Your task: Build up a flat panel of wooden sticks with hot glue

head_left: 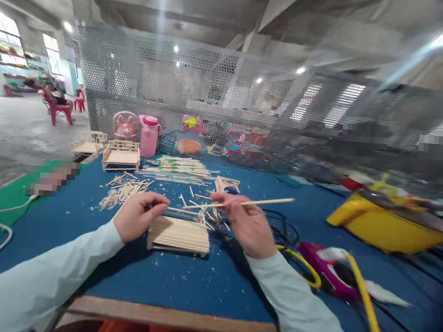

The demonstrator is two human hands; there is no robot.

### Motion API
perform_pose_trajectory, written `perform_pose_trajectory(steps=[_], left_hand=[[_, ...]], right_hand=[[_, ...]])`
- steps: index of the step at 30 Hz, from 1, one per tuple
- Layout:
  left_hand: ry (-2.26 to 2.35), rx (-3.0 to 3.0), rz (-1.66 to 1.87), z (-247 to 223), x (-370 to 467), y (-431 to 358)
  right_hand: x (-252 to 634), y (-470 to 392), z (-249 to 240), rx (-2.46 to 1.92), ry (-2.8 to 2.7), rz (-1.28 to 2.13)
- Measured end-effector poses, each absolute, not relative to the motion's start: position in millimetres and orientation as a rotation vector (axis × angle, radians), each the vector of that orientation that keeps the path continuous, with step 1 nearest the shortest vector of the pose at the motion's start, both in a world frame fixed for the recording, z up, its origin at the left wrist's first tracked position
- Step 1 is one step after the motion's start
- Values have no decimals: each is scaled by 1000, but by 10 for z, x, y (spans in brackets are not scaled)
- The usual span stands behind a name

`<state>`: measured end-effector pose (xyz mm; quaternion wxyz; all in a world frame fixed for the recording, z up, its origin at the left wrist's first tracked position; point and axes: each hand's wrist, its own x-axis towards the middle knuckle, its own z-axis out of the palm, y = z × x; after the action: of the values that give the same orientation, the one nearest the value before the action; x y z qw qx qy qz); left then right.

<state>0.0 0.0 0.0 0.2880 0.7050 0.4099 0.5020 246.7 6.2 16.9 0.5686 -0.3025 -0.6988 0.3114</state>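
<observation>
A thin wooden stick (270, 202) is pinched in my right hand (253, 227), slanting across the space above the table. My left hand (137, 215) is closed, its thumb and forefinger drawn together beside the left end of a small bench-like model (180, 234) made of pale sticks. Whether those fingertips hold part of the model's thin rail is hidden. The model's slatted top faces me. Behind it lie loose stick pieces (191, 191), and a dark tool partly shows below my right hand.
Finished-looking stick models (120, 155) stand at the back left near a pink bottle (149, 137). Stick offcuts (125, 191) and a bundle of sticks (185, 165) lie ahead. On the right are a purple glue gun (328, 271), cables and a yellow container (389, 225). Perforated metal panels close the back.
</observation>
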Motion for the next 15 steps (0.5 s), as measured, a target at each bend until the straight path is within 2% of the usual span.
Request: perform_pose_trajectory(steps=[4, 7, 15], left_hand=[[1219, 1576, 1349, 71, -127, 87], [1348, 1366, 1210, 84, -185, 147], [1358, 1145, 968, -9, -171, 218]], right_hand=[[2574, 12, 234, -820, -1705, 356], [2546, 15, 199, -1028, -1998, 141], [2293, 115, 77, -940, -2347, 48]])
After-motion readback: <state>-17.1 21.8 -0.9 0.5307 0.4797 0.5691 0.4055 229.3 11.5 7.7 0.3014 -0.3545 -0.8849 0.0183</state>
